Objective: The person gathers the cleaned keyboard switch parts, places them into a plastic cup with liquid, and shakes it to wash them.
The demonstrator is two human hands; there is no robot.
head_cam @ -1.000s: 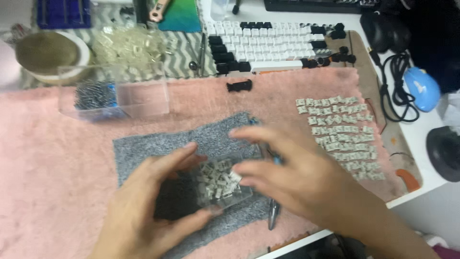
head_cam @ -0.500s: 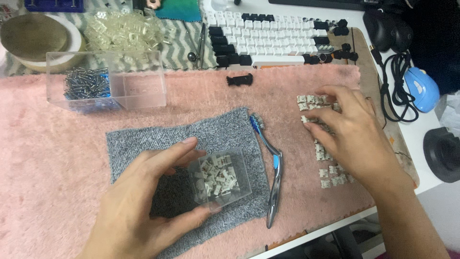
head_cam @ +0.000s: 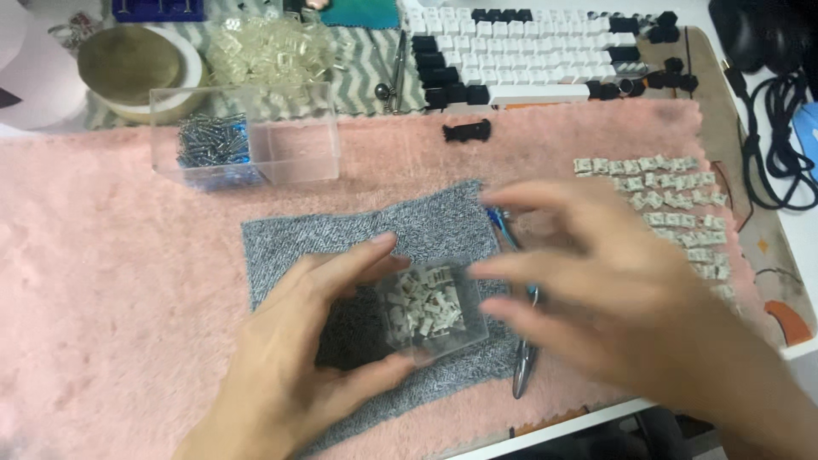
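Clear plastic box [head_cam: 430, 311], long axis left-right, gripped by left hand [head_cam: 307, 358]; right hand [head_cam: 613, 281] spread, empty.

Clear glossy plastic box [head_cam: 430, 311], fluffy pink mat [head_cam: 111, 281]

Home hobby desk [head_cam: 792, 358], looking like a keyboard-building setup: a partly keycapped keyboard [head_cam: 545, 51] is sitting at the back, loose switches [head_cam: 673, 204] are lying in rows on a pink fluffy mat [head_cam: 111, 281], a clear box of metal parts [head_cam: 243, 136] is standing nearby, and black cables [head_cam: 767, 145] are trailing off at the right.
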